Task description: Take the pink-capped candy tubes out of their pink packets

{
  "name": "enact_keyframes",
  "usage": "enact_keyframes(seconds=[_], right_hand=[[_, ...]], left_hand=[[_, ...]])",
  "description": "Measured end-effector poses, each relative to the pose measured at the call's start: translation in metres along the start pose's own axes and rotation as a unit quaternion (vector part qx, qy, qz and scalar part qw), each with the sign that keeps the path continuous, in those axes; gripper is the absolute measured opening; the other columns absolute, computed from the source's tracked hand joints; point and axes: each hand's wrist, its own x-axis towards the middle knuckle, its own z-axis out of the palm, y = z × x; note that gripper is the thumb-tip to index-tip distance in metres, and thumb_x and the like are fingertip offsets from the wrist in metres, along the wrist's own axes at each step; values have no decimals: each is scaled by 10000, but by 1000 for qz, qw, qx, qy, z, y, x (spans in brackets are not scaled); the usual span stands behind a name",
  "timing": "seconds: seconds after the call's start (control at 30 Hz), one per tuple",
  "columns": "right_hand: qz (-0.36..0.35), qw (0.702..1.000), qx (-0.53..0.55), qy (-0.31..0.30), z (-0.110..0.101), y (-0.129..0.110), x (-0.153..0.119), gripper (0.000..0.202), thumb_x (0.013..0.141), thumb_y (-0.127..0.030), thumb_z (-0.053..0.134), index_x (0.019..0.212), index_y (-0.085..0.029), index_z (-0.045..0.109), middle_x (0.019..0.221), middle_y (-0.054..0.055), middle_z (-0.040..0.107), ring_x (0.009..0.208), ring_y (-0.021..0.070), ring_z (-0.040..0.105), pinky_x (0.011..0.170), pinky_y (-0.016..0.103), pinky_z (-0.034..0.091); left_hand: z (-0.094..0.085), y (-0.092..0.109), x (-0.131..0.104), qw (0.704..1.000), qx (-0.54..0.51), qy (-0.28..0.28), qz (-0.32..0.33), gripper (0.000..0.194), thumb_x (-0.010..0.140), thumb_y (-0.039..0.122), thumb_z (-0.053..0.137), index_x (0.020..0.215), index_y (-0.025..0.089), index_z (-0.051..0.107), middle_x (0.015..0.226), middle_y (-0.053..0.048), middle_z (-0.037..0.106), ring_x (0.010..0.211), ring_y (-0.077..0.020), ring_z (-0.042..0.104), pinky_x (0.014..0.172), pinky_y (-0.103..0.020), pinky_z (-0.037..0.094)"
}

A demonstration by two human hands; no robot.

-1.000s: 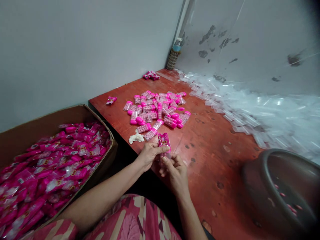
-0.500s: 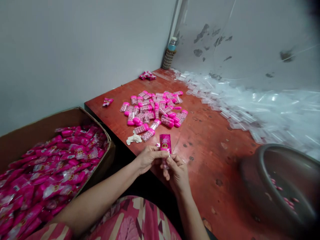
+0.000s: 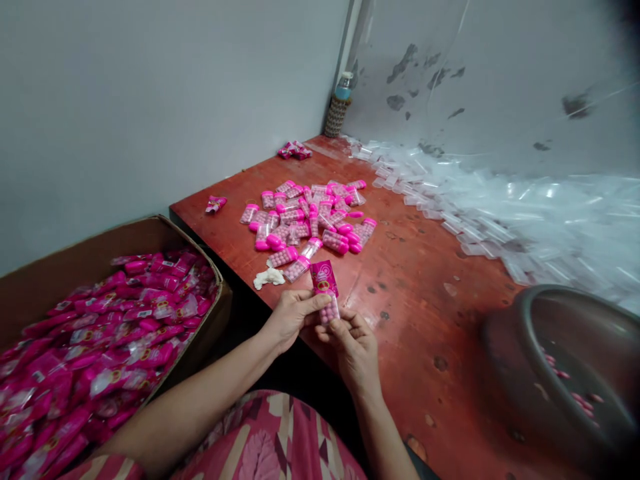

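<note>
Between both hands, near the table's front edge, is a small clear candy container (image 3: pixel 329 311) filled with pink balls, a printed magenta wrapper (image 3: pixel 325 277) over its far end. My left hand (image 3: pixel 294 317) grips it from the left, thumb across the front. My right hand (image 3: pixel 356 343) is closed around the near end with thumb and fingers; its fingertips are partly hidden. Just beyond lie many filled clear containers with pink caps (image 3: pixel 307 217), heaped loosely. A crumpled white scrap (image 3: pixel 269 278) rests left of them.
At left stands a cardboard box (image 3: pixel 220 283) full of wrapped pink packs (image 3: pixel 125 333). Empty clear containers (image 3: pixel 480 213) pile along the right wall. A dark basin (image 3: pixel 525 333) with a few pink balls sits at right on the red table (image 3: pixel 410 347). A bottle (image 3: pixel 344 87) stands in the far corner.
The wrapped container has tilted to the left, and its clear part with pink balls now shows more below the wrapper. Both hands stay at nearly the same spot, still gripping.
</note>
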Motion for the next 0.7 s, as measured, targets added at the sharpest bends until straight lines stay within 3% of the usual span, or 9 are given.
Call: enact_keyframes(seconds=[0.23, 0.5, 0.6, 0.7], right_hand=[[-23, 997, -75, -2, 3, -6, -7, 235, 697, -258, 669, 895, -171, 576, 734, 23, 681, 575, 134, 634, 592, 266, 534], [15, 1000, -4, -11, 10, 0, 6, 222, 671, -245, 685, 794, -187, 509, 583, -16, 656, 462, 125, 603, 483, 239, 499], [13, 998, -31, -46, 20, -5, 9, 228, 657, -220, 691, 781, -186, 503, 562, -25, 643, 451, 118, 590, 456, 219, 479], [-5, 997, -63, -43, 19, -15, 12, 208, 671, -223, 678, 808, -176, 529, 627, -3, 656, 507, 124, 603, 480, 222, 481]], left_hand=[[-5, 0, -4, 999, 24, 36, 27, 229, 569, 261, 735, 689, 77, 669, 622, -47, 635, 572, -117, 573, 632, -256, 456], [-1, -15, -18, 999, 10, 24, 27, 206, 622, 272, 700, 683, 82, 646, 555, -18, 590, 476, -90, 524, 536, -242, 445], [-14, -1, -32, 993, 22, 67, 95, 175, 622, 255, 701, 681, 99, 648, 651, -47, 646, 595, -145, 593, 654, -297, 476], [-34, 17, -46, 961, -34, 154, 228, 247, 710, 350, 612, 861, 158, 649, 821, -62, 683, 790, -191, 626, 815, -364, 448]])
